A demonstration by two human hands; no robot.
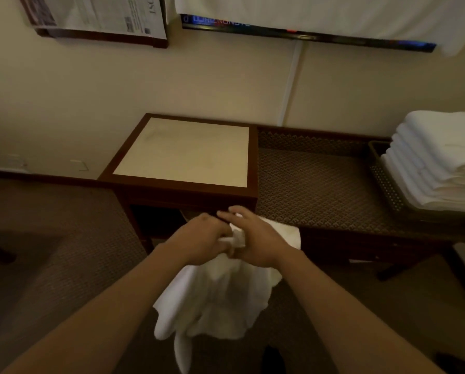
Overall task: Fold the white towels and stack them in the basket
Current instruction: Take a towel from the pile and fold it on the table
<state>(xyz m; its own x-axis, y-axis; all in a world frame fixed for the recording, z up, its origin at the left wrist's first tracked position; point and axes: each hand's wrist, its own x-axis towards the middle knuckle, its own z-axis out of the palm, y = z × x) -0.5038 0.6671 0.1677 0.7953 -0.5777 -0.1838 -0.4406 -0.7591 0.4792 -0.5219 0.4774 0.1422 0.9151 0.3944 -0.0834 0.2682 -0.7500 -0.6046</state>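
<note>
The room is dim and looks yellow-brown all over. The white folded towels [439, 157] in the dark woven basket [388, 184] are the brightest spot. Dark shadow fills the space under the small brown wooden table [182, 152]. The picture is soft, and straight lines bend near the edges.

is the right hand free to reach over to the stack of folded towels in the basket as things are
Probably not yet: the right hand and left hand both grip an unfolded towel. The path over the bench to the stack in the basket looks unobstructed.
</note>
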